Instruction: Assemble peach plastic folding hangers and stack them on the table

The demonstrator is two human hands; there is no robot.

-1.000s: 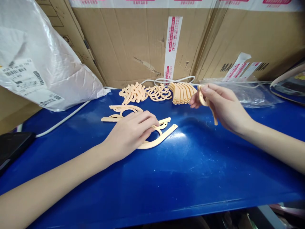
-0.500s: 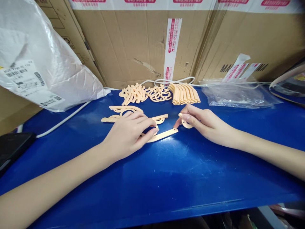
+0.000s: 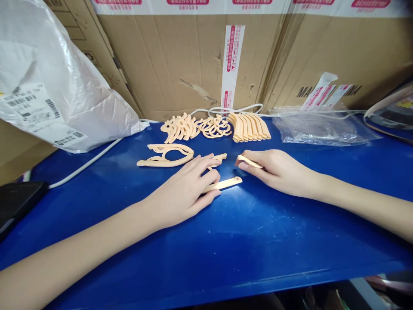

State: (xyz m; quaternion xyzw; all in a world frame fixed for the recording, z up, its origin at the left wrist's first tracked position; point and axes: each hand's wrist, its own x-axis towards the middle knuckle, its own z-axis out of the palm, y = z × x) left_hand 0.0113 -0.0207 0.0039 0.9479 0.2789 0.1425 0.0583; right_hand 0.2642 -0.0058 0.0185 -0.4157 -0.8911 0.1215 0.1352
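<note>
My left hand [image 3: 185, 189] lies on a flat, pale orange curved plastic part [image 3: 226, 184] on the blue table [image 3: 226, 241], its fingers pressed around it. A short way to the right, my right hand [image 3: 274, 170] pinches a smaller piece of the same plastic [image 3: 248, 161] close to the table, near the free end of the curved part. Another curved part [image 3: 164, 156] rests just behind my left hand. Three heaps of similar pieces [image 3: 214, 126] line the back of the table.
Large cardboard boxes [image 3: 200, 56] wall off the back. A white plastic mailing bag [image 3: 48, 86] sits at the left, a clear plastic bag [image 3: 319, 129] at the right. A white cable [image 3: 84, 163] runs across the table and a dark phone [image 3: 16, 202] lies at the left edge.
My right hand came down from the far heaps with the small piece to the table beside the curved part. My left hand shifted slightly right, still on the curved part.
</note>
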